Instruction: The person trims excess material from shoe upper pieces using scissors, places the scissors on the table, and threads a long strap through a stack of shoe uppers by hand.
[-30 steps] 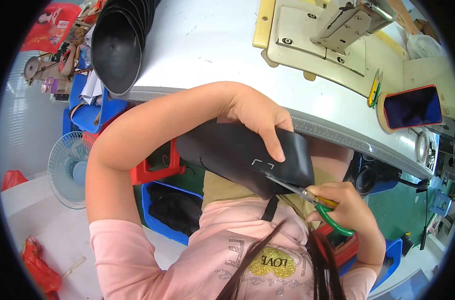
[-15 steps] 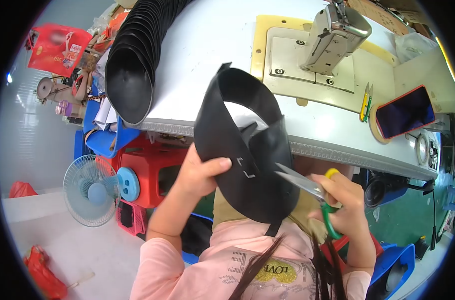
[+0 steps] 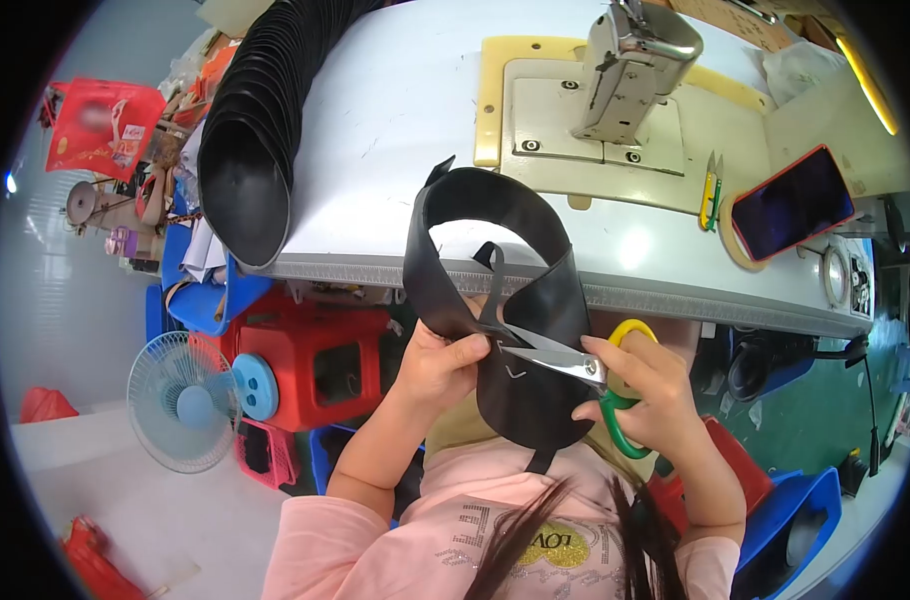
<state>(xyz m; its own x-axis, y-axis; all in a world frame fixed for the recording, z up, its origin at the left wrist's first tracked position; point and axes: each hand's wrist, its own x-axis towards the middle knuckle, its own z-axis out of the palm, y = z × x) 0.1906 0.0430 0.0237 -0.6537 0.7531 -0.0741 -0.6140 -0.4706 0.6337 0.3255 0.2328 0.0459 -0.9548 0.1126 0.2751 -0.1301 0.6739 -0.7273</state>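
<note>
My left hand (image 3: 435, 365) pinches a looped, smooth black sheet piece (image 3: 535, 415) at its left edge, thumb in front. The piece has a wide rounded lower part with small white marks on it. A thin black strip (image 3: 496, 275) stands up inside the loop near my left thumb. My right hand (image 3: 647, 385) grips scissors (image 3: 565, 362) with one yellow and one green handle. Their blades are slightly apart, with the tips beside my left thumb at the strip's base. Whether the blades touch the material I cannot tell.
Behind the hands is a white worktable (image 3: 375, 150) with a ruler along its front edge. It bears a nested row of black pieces (image 3: 245, 190), a sewing machine (image 3: 630, 85), small yellow-green snips (image 3: 711, 190) and a phone (image 3: 793, 203). A fan (image 3: 185, 400) stands left.
The scissors have moved left and up, their tips now at the strip beside my left thumb. The black piece has tilted, opening its loop towards me, and my left hand has moved right.
</note>
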